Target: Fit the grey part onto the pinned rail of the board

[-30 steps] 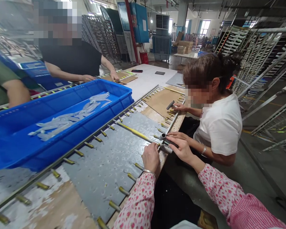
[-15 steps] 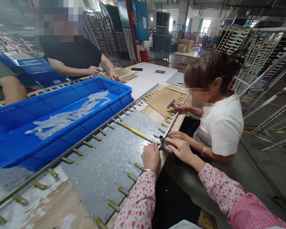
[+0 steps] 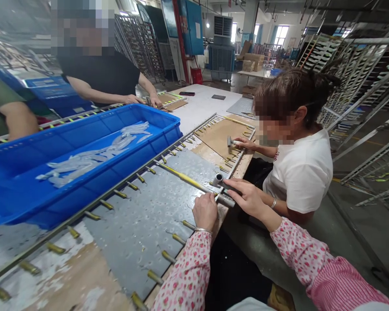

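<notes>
My right hand (image 3: 248, 196) is closed around the handle of a metal T-shaped hammer (image 3: 218, 179), its tubular head above the near rail of a long metal rack (image 3: 194, 183). Just left of it, my left hand (image 3: 205, 211) is curled at that rail with its fingers pressed together. Whatever the left fingers pinch is hidden. Below the hammer a short grey metal bar (image 3: 226, 200) sticks out at the table edge. Yellow-green capped pegs with thin wire hooks (image 3: 178, 239) line both rails of the rack.
A blue bin (image 3: 116, 168) with translucent plastic strips (image 3: 97, 157) stands left of the rack. A co-worker in a white shirt (image 3: 304, 172) sits close on my right, holding a similar hammer (image 3: 229, 142). Another person (image 3: 100, 77) works across the table. A phone (image 3: 187, 93) lies farther back.
The hammer in my right hand has risen slightly, its head now higher over the rail. My left hand stays nearly in place. The co-worker's hammer has turned in their hand.
</notes>
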A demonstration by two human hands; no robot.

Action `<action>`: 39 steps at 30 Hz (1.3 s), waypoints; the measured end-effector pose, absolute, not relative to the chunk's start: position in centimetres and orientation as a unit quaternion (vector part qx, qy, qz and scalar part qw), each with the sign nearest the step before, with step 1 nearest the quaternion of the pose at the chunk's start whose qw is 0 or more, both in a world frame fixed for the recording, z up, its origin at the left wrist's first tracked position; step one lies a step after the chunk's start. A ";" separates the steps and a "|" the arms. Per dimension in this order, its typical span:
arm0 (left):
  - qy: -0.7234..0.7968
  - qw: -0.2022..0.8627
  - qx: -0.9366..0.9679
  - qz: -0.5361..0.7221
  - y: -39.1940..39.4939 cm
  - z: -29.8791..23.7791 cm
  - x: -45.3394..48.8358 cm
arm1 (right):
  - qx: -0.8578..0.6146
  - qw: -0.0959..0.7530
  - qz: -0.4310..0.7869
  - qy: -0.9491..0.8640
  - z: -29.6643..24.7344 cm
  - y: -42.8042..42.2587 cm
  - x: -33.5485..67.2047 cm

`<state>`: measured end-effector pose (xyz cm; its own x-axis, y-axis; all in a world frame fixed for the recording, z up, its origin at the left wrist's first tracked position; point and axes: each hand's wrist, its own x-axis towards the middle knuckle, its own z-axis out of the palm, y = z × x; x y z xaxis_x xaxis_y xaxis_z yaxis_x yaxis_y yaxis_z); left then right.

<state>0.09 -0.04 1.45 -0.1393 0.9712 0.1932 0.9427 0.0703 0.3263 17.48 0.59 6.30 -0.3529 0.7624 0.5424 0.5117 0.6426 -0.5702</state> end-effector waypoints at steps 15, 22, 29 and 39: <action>0.743 0.045 0.637 0.200 -0.1 1.4 0.0 | -0.452 0.250 0.131 -0.846 6.8 1.1 17.0; 0.739 0.043 0.641 0.203 0.1 1.3 -0.1 | -0.413 0.337 0.134 -0.835 6.8 1.1 17.1; 0.728 0.043 0.650 0.212 0.1 1.1 -0.2 | -0.386 0.348 0.147 -0.841 7.5 0.9 17.0; 0.735 0.033 0.650 0.190 0.0 1.0 -0.2 | -0.437 0.319 0.131 -0.831 6.9 0.6 17.2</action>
